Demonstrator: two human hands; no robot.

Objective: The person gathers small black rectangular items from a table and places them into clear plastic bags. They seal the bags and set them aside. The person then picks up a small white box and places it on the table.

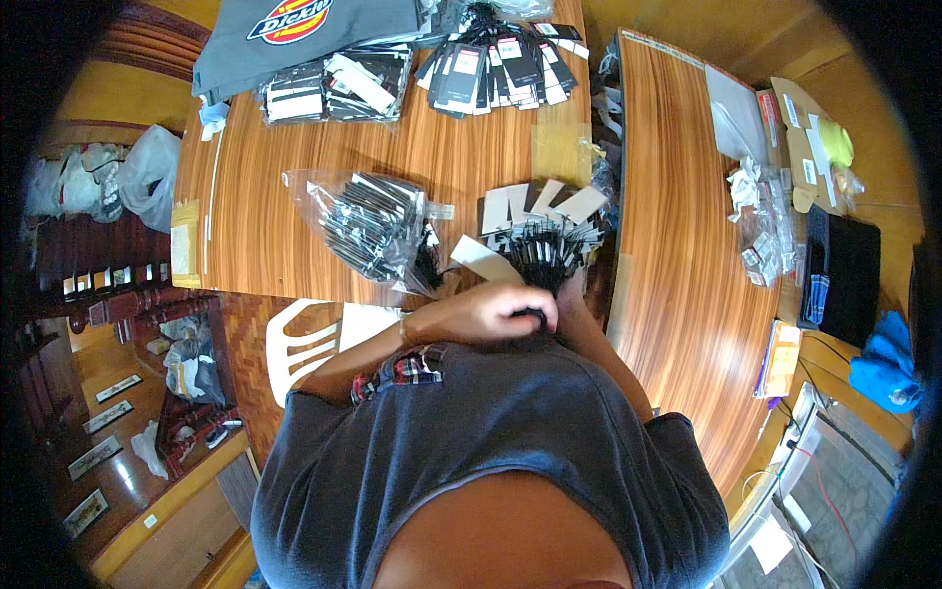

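Observation:
My left hand (505, 312) is closed in front of my chest, its fingers curled round black tag strings. My right hand (571, 287) is just beyond it, beside the gathered strings, with its fingers mostly hidden. A bunch of black and white hang tags (505, 206) fans out on the table edge, its black strings (545, 250) drawn together toward my hands. One pale tag (481, 259) sticks out to the left. Left of the bunch lies a clear plastic bag (368, 226) packed with more black hang tags.
At the far side of the wooden table (265, 236) lie a grey printed garment (294, 39), a wrapped pack of tags (334, 86) and a loose tag pile (500, 64). A second table (677, 265) stands to the right, past a gap. A white chair (294, 344) is at the left.

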